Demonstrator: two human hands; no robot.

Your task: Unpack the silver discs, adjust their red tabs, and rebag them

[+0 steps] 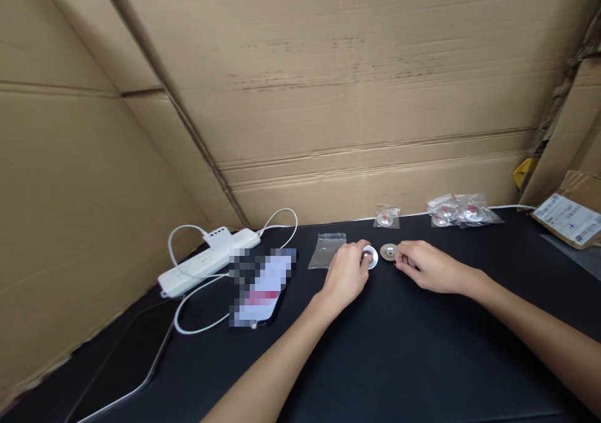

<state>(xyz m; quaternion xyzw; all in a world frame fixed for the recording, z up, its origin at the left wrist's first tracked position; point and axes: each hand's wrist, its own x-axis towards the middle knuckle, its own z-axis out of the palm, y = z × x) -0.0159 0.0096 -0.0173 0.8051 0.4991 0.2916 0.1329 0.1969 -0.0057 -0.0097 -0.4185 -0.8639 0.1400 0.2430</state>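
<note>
My left hand point(348, 271) is closed on a shiny silver metal disc point(372, 257) with a raised rim, its fingers curled over the left side and hiding part of it. Right beside that lies a second, duller round metal disc point(388, 252) with a small dark spot near its middle, flat on the black table. My right hand point(420, 264) is at this disc's right edge, fingers pinched together. A tiny red thing point(395, 265) shows at its fingertips; its kind is too small to make out. Left of my left hand lies a clear plastic bag point(328, 251).
Small clear bags hold silver discs with red bits: one bag point(385, 218) behind my hands, several bags point(462, 210) farther right. On the left are a white power strip point(206, 263) with cables and a blurred phone point(263, 291). A labelled package point(570, 216) lies far right. Cardboard walls point(328, 97) enclose the table.
</note>
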